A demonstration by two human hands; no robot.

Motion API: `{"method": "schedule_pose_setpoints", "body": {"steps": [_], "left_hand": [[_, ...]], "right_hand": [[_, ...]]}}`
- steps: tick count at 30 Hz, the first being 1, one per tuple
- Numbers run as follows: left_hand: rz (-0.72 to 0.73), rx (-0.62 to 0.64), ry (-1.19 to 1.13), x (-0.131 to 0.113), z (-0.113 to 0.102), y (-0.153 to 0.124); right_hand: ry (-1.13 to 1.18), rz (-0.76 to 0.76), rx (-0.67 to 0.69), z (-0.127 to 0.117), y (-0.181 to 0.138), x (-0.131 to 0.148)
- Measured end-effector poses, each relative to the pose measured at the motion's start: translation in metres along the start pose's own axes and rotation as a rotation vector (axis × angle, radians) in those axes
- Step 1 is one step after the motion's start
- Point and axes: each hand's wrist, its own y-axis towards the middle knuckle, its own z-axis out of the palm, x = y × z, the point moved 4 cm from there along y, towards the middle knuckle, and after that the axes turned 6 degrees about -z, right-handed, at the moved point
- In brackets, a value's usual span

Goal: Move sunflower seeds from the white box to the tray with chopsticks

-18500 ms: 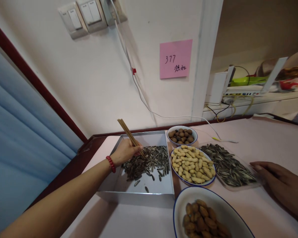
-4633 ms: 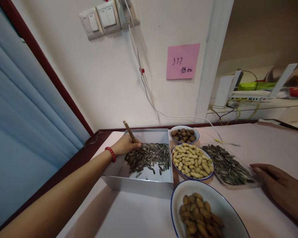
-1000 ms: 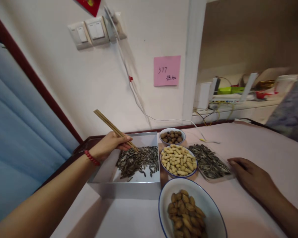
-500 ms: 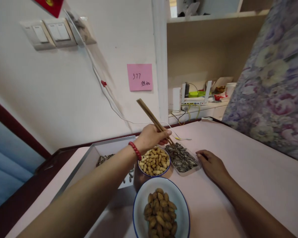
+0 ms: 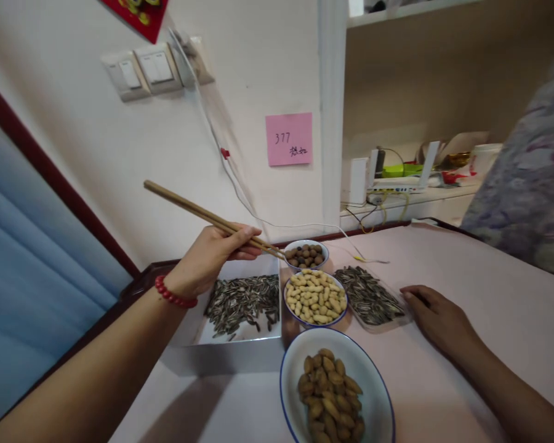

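Note:
My left hand [image 5: 212, 257], with a red bead bracelet at the wrist, grips a pair of wooden chopsticks [image 5: 198, 213]. Their tips hover over the gap between the white box [image 5: 240, 354] of sunflower seeds [image 5: 240, 298] and the small bowl of brown nuts [image 5: 306, 254]. I cannot tell whether a seed sits between the tips. My right hand [image 5: 438, 317] lies flat on the pink tabletop, fingers touching the clear tray of sunflower seeds [image 5: 368, 295].
A bowl of peanuts [image 5: 314, 298] stands in the middle and a larger bowl of almonds [image 5: 335, 394] near me. A white cable [image 5: 364, 258] trails across the table's back. A flowered fabric [image 5: 530, 184] fills the right. A shelf with a router [image 5: 397, 181] lies behind.
My left hand has swung the chopsticks back left from the clear seed tray to above the white box edge. The view has turned left. My right hand has stayed on the table.

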Motion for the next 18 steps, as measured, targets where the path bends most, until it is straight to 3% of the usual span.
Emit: {"method": "schedule_pose_setpoints", "body": {"steps": [3,6,12,15,18], "left_hand": [[-0.102,-0.05,0.036,0.027,-0.036,-0.004],[-0.182,-0.019,0.108,0.055,-0.051,0.0],[-0.204,0.089,0.314,0.096,-0.045,0.023],[-0.181,0.138,0.464,0.108,-0.038,0.03],[-0.183,0.173,0.473,0.113,-0.032,0.032]], "right_hand": [[-0.01,0.016,0.014,-0.002,0.0,-0.001],[-0.029,0.032,0.023,-0.003,0.0,-0.003],[-0.072,0.081,0.04,-0.001,0.002,-0.012],[-0.085,0.095,0.059,-0.002,0.002,-0.012],[-0.075,0.11,0.069,-0.004,0.001,-0.01]]}}
